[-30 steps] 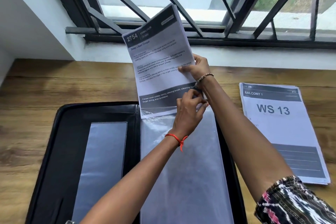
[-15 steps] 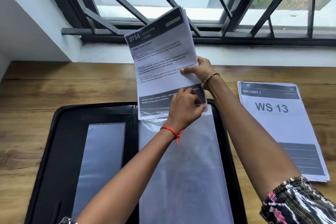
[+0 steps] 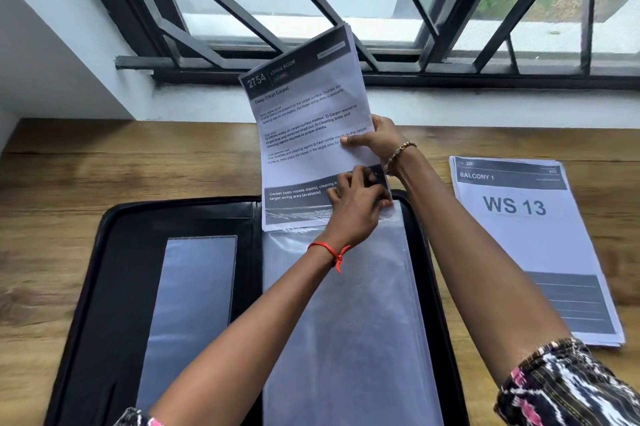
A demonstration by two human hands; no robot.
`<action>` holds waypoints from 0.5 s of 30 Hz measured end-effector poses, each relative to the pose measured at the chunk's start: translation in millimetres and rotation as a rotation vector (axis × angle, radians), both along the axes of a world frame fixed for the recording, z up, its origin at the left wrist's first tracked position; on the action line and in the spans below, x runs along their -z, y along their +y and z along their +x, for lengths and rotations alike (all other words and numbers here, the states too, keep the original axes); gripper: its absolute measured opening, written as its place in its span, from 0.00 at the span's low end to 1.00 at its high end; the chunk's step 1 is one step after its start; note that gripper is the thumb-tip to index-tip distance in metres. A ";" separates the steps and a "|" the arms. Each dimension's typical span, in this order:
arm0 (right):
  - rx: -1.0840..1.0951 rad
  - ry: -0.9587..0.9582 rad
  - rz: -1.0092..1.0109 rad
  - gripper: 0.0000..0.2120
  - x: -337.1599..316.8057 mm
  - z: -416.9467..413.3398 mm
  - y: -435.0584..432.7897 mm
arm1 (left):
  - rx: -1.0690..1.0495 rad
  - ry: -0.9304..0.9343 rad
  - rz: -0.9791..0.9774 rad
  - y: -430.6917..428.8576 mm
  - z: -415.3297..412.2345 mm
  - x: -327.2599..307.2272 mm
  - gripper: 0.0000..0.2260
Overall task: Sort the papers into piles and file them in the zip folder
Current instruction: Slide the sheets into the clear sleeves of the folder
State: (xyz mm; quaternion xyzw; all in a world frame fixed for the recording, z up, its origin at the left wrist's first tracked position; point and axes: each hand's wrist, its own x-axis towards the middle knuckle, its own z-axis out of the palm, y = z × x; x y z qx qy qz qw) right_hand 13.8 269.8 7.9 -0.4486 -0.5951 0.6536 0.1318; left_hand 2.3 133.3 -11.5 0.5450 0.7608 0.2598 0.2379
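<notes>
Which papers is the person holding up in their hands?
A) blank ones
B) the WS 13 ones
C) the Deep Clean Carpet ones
C. The papers held up by the right hand read Deep Clean Carpet, while the WS 13 stack lies flat on the wooden table.

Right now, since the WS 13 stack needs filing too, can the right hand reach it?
Probably yes, once freed: the right hand pinches the Deep Clean Carpet sheets, but the WS 13 stack lies uncovered beside that forearm.
</notes>
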 end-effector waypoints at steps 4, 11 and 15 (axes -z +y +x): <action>-0.035 -0.069 0.000 0.13 1.9 4.8 2.4 | -0.075 -0.010 0.072 3.2 -1.3 -1.1 0.06; 0.026 -0.104 0.035 0.16 -1.4 7.2 0.4 | -0.090 0.024 0.147 0.7 4.2 9.4 0.06; 0.040 -0.064 0.060 0.18 -3.6 1.8 1.3 | -0.122 0.086 0.223 0.5 6.4 11.9 0.04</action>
